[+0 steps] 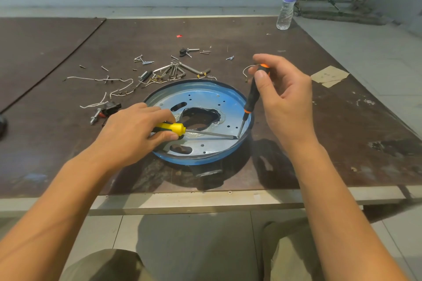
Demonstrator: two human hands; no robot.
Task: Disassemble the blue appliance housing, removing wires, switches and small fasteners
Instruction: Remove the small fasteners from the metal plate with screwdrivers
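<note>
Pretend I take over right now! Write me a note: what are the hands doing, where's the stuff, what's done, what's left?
Left hand grips the yellow screwdriver, its shaft lying low across the blue housing.
Right hand pinches the black-and-orange screwdriver, held steeply.
Both tips meet at the housing's right inner rim.
Done: screws, white wires and a black switch lie loose on the table behind the housing.
Left: whatever holds at that rim spot; too small to tell.

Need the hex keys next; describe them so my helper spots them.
Find the round blue housing. Just behind its far rim, among loose screws and white wires, lies the hex key set. Only it is a fanned bunch of L-shaped rods.
</note>
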